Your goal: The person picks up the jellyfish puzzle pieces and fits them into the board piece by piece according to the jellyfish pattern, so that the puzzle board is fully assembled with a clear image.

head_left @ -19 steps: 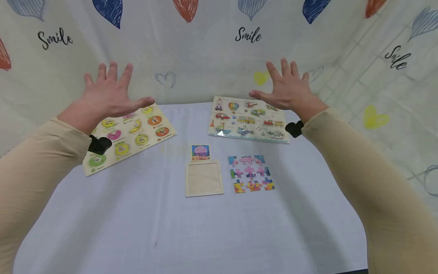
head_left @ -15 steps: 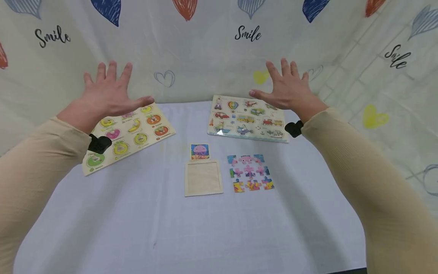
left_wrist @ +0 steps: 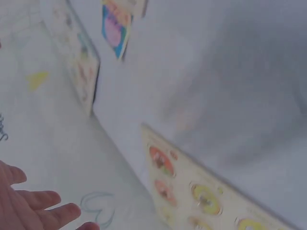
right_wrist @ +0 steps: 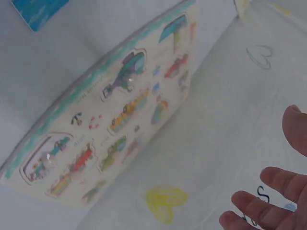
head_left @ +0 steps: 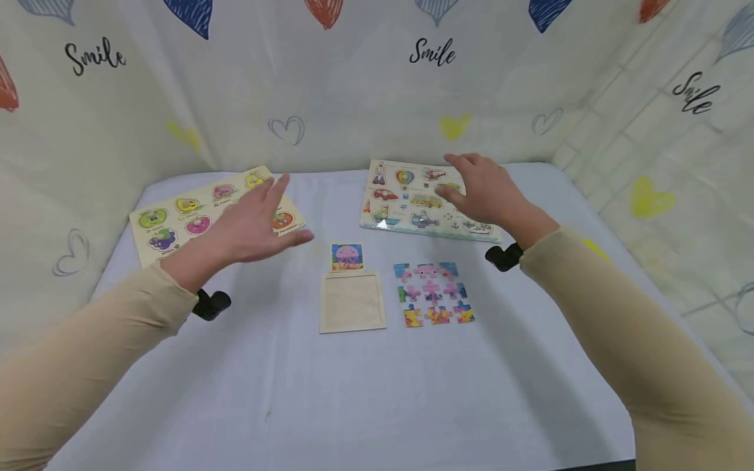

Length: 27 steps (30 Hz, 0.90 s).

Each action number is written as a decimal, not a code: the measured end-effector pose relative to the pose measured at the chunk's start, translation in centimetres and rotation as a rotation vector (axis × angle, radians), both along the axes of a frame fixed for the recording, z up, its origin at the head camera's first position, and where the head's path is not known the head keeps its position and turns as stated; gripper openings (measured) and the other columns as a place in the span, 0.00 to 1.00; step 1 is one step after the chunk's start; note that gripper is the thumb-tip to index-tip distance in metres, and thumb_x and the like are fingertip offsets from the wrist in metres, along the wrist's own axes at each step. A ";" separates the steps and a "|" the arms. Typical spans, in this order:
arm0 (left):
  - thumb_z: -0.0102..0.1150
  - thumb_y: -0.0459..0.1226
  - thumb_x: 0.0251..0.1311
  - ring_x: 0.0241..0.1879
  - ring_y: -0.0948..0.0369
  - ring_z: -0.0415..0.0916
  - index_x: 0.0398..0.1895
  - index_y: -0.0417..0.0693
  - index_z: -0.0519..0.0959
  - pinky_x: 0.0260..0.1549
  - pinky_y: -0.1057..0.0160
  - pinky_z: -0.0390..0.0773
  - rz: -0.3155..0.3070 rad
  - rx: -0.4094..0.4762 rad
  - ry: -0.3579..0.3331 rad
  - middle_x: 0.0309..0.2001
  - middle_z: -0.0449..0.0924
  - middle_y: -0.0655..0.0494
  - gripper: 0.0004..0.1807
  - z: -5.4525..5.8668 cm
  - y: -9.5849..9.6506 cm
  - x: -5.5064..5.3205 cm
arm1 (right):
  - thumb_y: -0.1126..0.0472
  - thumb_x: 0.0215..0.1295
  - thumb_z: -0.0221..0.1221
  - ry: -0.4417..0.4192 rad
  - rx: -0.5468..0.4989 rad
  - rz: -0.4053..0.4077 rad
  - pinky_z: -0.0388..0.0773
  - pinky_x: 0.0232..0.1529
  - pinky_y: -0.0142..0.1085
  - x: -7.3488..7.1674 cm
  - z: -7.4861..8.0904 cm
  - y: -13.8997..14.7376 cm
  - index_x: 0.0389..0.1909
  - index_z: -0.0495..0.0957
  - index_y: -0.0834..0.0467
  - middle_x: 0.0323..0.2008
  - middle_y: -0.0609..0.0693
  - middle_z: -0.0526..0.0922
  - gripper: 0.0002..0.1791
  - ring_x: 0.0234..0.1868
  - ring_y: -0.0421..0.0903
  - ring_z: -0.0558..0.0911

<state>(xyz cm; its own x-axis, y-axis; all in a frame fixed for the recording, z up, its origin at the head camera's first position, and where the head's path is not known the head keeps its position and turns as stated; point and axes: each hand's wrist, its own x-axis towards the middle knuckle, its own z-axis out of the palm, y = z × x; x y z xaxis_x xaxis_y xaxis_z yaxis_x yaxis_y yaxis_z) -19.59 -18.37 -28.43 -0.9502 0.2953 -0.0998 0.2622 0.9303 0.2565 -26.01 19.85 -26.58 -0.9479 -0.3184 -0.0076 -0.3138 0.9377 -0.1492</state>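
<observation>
My left hand [head_left: 247, 226] hovers with extended fingers over the fruit puzzle board [head_left: 198, 225] at the back left, holding nothing. On the other side my right hand [head_left: 485, 191] is raised above the vehicle puzzle board [head_left: 406, 212], its fingers relaxed and holding nothing. Between the two hands, a wooden puzzle frame [head_left: 352, 304] lies flat with its recess bare. A small jellyfish picture card [head_left: 347, 257] sits right at its far edge. To the right of the frame, several jigsaw pieces [head_left: 432, 290] are laid out in spaced rows, coloured pink, blue and yellow.
A white cloth [head_left: 330, 399] covers the table. Behind it hangs a pale curtain [head_left: 353, 85] printed with hearts and the word Smile. A dark strip [head_left: 601, 466] shows at the table's front right edge.
Both hands have come down from in front of the curtain. The left has also moved right and nearer, uncovering more of the fruit board. Boards, frame and pieces lie as before.
</observation>
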 end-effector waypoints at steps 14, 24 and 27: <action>0.60 0.69 0.59 0.78 0.35 0.52 0.82 0.41 0.51 0.66 0.29 0.64 -0.116 -0.020 -0.134 0.80 0.52 0.34 0.60 -9.5 2.5 5.0 | 0.49 0.74 0.59 -0.108 -0.035 0.122 0.65 0.71 0.62 2.5 -6.5 -1.2 0.78 0.60 0.60 0.73 0.67 0.66 0.38 0.73 0.67 0.67; 0.60 0.70 0.56 0.79 0.30 0.43 0.82 0.46 0.51 0.69 0.25 0.52 -0.148 -0.055 -0.132 0.81 0.45 0.34 0.60 -11.0 2.7 5.8 | 0.49 0.75 0.59 -0.233 -0.066 0.170 0.64 0.73 0.60 3.8 -9.0 -2.1 0.77 0.62 0.60 0.74 0.66 0.66 0.36 0.75 0.65 0.65; 0.60 0.70 0.55 0.79 0.30 0.42 0.83 0.47 0.51 0.69 0.25 0.52 -0.150 -0.074 -0.135 0.81 0.45 0.34 0.60 -11.0 2.7 5.9 | 0.49 0.74 0.59 -0.264 -0.080 0.187 0.62 0.74 0.59 4.1 -9.5 -2.4 0.77 0.63 0.60 0.74 0.65 0.66 0.36 0.76 0.64 0.64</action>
